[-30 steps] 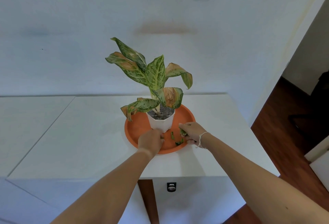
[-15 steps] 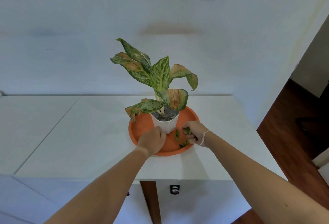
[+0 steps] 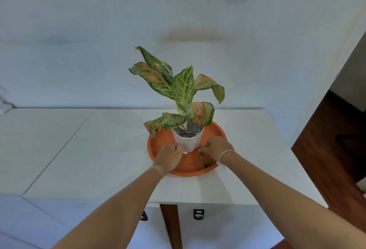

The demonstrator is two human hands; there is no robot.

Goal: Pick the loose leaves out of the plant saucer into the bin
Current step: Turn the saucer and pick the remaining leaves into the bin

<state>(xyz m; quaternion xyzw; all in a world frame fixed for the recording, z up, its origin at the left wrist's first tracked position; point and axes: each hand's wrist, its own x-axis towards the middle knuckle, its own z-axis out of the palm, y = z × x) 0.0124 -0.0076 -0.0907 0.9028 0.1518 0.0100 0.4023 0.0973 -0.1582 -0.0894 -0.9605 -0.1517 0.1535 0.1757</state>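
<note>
Orange plastic saucer [image 3: 215, 132], centre of frame, is carrying both hands. Right hand [image 3: 216, 147] is curling fingers down over a green leaf scrap [image 3: 200, 155], apparently pinching it, though the grip itself is hidden. Left hand [image 3: 170, 154] is clenching near the white pot [image 3: 188, 142], likely steadying it; whether it holds anything I cannot tell. More loose leaves [image 3: 208, 163] are lying by the right wrist. No bin is showing anywhere in frame.

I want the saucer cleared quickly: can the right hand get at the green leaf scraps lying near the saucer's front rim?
Probably yes. The right hand is already over the orange saucer, and the leaf scraps lie in the open just beside its wrist; the white pot stands behind them, not in the way.
</note>
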